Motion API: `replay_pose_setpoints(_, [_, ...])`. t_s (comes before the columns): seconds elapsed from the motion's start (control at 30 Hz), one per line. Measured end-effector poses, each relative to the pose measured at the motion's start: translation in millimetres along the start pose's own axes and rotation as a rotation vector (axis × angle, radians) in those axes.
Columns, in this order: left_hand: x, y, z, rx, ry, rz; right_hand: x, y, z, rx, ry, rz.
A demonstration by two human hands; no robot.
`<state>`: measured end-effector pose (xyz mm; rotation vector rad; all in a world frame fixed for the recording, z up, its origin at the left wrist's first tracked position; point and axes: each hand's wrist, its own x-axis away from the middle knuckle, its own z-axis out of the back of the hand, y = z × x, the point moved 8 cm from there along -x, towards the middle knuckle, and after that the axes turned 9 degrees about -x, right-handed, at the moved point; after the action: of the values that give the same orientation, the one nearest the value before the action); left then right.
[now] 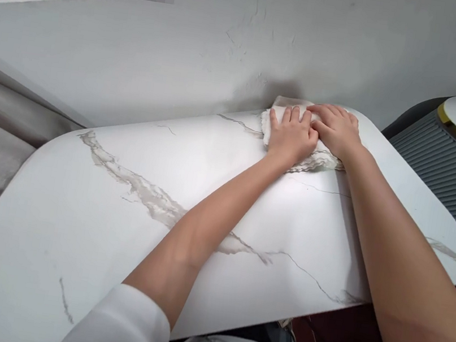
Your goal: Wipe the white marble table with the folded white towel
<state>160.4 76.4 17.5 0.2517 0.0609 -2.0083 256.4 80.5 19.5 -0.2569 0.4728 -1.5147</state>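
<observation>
Your left hand [293,138] and right hand [337,131] press flat, fingers spread, pinching nothing, on a white cloth [319,160] near the far right corner of the table [203,161]. The cloth work seems under way; how much is done or left, you cannot tell.

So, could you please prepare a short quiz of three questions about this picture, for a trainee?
1. True or false: the left hand and the right hand both rest on the white, wavy-edged cloth.
2. The white, round-cornered tabletop carries: A) black checks; B) brownish-grey veins; C) red stripes.
3. Which hand is nearer to the grey, ribbed panel?

Key: 1. True; 2. B; 3. the right hand.
</observation>
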Motion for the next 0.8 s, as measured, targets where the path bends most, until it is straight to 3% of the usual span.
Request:
replay_pose_setpoints(0.23, [-38,-2,-14.3,0.101,0.012,0.013,-32,16,3,0.041,0.028,0.026])
replay_pose_setpoints(0.4, [-57,4,-30.3,0.246,0.016,0.050,-41,28,10,0.059,0.041,0.013])
replay_pose_setpoints(0.53, [-56,14,-31.8,0.301,0.032,0.036,-37,33,18,-0.003,0.048,-0.020])
replay_pose_setpoints(0.8, [-40,37,-22.3,0.186,0.000,0.023,-19,52,25,-0.023,0.022,-0.109])
